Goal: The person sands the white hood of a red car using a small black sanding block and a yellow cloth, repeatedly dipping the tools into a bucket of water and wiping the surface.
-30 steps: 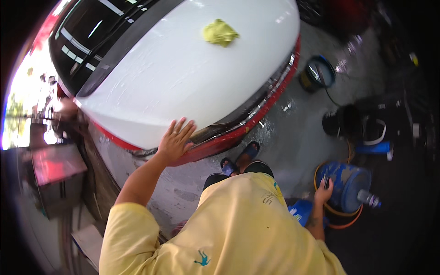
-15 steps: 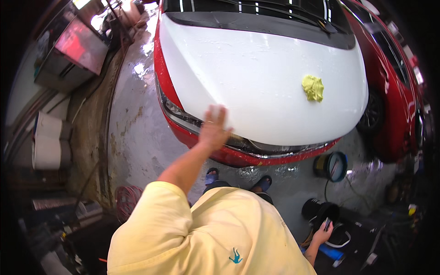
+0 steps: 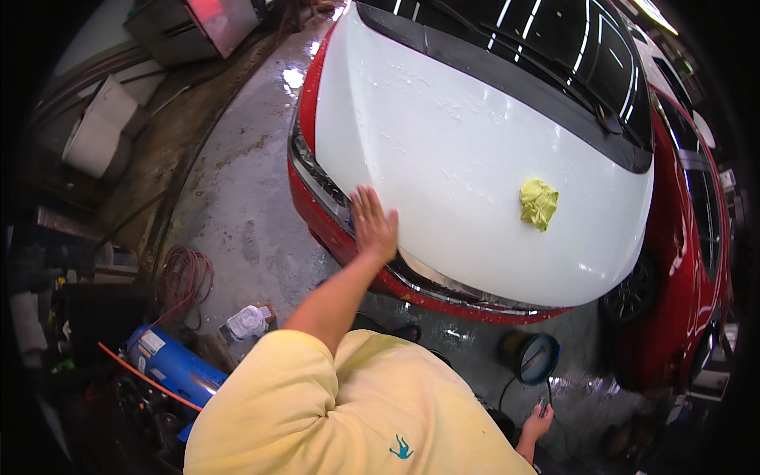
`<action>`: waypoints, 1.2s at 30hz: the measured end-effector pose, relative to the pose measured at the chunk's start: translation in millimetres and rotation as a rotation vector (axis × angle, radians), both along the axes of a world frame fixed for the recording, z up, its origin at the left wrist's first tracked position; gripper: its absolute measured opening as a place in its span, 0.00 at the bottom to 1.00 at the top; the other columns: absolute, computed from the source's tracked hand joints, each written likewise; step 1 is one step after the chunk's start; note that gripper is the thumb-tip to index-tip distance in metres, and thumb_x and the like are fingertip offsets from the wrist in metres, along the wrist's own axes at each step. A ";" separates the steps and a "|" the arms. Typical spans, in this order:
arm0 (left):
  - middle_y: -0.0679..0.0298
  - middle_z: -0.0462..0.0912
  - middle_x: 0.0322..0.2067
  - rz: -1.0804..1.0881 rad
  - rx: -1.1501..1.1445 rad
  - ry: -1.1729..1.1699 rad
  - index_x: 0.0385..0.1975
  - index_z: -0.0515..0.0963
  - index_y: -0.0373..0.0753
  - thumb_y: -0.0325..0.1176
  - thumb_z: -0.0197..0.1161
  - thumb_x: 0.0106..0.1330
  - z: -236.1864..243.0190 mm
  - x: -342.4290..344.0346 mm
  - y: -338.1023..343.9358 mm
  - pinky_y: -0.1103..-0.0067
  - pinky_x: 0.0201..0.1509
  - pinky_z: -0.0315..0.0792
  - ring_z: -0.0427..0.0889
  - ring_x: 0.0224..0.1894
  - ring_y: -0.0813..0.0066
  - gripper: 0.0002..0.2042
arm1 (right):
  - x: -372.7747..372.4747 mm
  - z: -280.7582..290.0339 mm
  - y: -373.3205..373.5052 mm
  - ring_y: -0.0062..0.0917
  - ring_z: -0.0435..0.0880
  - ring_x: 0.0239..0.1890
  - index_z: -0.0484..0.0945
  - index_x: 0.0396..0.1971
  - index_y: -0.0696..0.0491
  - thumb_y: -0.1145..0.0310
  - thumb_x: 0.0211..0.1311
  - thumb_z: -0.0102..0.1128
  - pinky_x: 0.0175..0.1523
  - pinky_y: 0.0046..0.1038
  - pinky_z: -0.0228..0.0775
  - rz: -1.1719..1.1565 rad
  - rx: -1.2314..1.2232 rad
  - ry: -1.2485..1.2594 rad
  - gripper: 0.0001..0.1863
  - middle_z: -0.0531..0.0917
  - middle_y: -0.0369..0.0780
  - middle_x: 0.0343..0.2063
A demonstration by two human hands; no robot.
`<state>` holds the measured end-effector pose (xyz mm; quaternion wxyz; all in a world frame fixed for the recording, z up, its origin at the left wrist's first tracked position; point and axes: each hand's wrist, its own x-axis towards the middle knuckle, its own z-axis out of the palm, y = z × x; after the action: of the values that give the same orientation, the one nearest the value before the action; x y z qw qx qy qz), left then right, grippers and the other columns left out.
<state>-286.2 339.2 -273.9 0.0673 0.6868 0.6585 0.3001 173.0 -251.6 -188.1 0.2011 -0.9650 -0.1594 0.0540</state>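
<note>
A white car hood (image 3: 451, 158) with wet streaks and droplets fills the middle, edged by a red front bumper (image 3: 340, 237). My left hand (image 3: 375, 228) lies flat on the hood's front left edge, fingers stretched out and nothing in it. A crumpled yellow-green cloth (image 3: 539, 204) rests on the right part of the hood, apart from both hands. Low at the right, beside my body, my right hand (image 3: 538, 422) is closed around a small dark object (image 3: 543, 408); its kind is too small to make out.
A dark bucket (image 3: 514, 352) of liquid stands on the wet floor near the front right. Another red car (image 3: 673, 317) is parked close at the right. Lower left are a coiled red hose (image 3: 188, 277), a blue cylindrical tank (image 3: 178, 368) and a white crumpled bundle (image 3: 247, 322).
The view has swung, so the car sits tilted and more floor at the left shows. My left hand remains by the hood's front left edge, its blur gone. The cloth stays put.
</note>
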 end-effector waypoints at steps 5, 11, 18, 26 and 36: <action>0.41 0.37 0.87 -0.028 -0.195 0.060 0.87 0.39 0.30 0.56 0.51 0.84 21.2 1.4 -3.6 0.51 0.90 0.36 0.36 0.89 0.40 0.46 | -2.3 -26.5 100.0 0.41 0.87 0.64 0.77 0.68 0.59 0.72 0.76 0.67 0.70 0.38 0.74 0.171 0.120 0.094 0.24 0.87 0.53 0.62; 0.48 0.33 0.89 -0.082 -0.315 0.064 0.87 0.37 0.33 0.63 0.45 0.84 70.1 -53.1 131.7 0.56 0.91 0.32 0.32 0.90 0.50 0.48 | -53.3 -33.1 136.7 0.57 0.85 0.60 0.75 0.66 0.61 0.67 0.79 0.60 0.65 0.48 0.74 0.356 0.083 -0.035 0.22 0.85 0.60 0.59; 0.47 0.34 0.89 -0.165 -0.225 -0.027 0.87 0.37 0.32 0.66 0.43 0.83 100.4 -82.4 278.0 0.60 0.91 0.28 0.30 0.90 0.53 0.49 | -99.7 -45.3 99.4 0.55 0.85 0.59 0.73 0.66 0.62 0.65 0.80 0.61 0.65 0.47 0.74 0.063 -0.006 -0.056 0.23 0.84 0.61 0.56; 0.46 0.32 0.88 -0.275 -0.276 -0.115 0.87 0.35 0.32 0.71 0.40 0.82 136.3 -94.6 426.7 0.63 0.91 0.28 0.28 0.90 0.54 0.52 | -300.8 83.0 254.7 0.51 0.89 0.50 0.80 0.58 0.60 0.58 0.79 0.66 0.55 0.44 0.80 0.220 -0.155 -0.194 0.21 0.88 0.58 0.47; 0.39 0.34 0.87 -0.326 -0.153 -0.125 0.87 0.37 0.31 0.66 0.50 0.82 115.0 -105.3 378.5 0.57 0.91 0.31 0.31 0.90 0.46 0.51 | -366.4 126.5 546.2 0.26 0.89 0.48 0.74 0.65 0.60 0.72 0.80 0.64 0.48 0.29 0.86 0.200 0.616 0.598 0.20 0.85 0.42 0.53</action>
<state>-391.6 717.7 -158.9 0.2078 0.7572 0.5541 0.2765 -193.3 294.6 -61.6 0.5106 -0.7817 -0.1955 0.3000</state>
